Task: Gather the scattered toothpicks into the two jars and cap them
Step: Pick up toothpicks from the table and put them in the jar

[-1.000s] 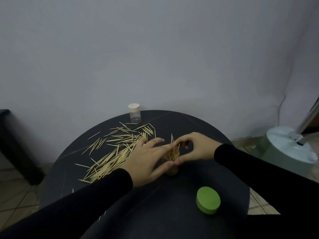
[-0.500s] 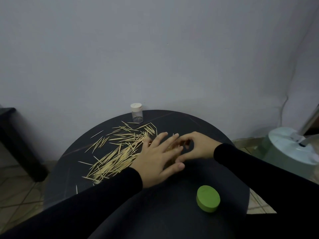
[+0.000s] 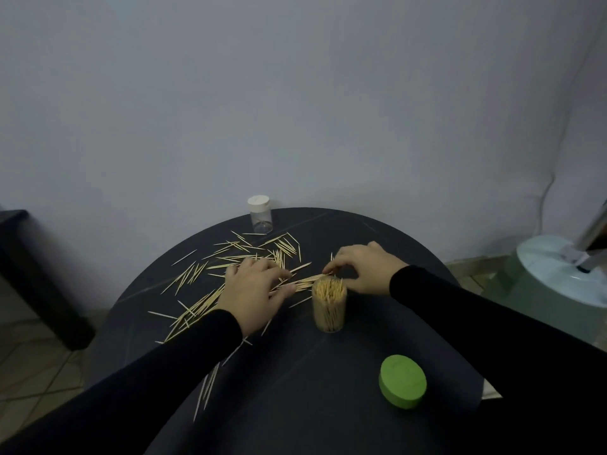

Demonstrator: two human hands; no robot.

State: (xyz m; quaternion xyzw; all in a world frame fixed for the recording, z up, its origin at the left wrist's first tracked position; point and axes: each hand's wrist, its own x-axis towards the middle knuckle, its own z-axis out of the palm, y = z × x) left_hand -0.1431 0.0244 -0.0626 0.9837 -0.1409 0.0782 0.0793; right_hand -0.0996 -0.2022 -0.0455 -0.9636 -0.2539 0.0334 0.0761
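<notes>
Toothpicks (image 3: 230, 274) lie strewn across the left and far part of the round dark table (image 3: 328, 405), with a few strays near the front left edge, so the gathering step is plainly the one in hand. Both hands work the pile just behind the open jar (image 3: 328, 305), which stands upright near the table's middle, already packed close to its rim with toothpicks on end. Resting palm-down on the heap, the left hand (image 3: 254, 292) has its fingers spread fairly wide and slightly curled, as if raking sticks together; whether it grips any I cannot tell. Beside it, the right hand (image 3: 364, 272) has thumb and forefinger narrowed to a pinch at the end of a small bundle lying on the table just behind the jar. A green cap (image 3: 402, 385) sits loose on the near right of the table, well apart from the jar. At the far edge stands the second jar (image 3: 260, 215), clear, wearing a white lid and seemingly almost empty. With the open jar nearly full, my judgement is that the next move calls for lifting the pinched bundle, aligning it upright and easing it into what room remains, then uncapping the far jar to take the large remainder.
</notes>
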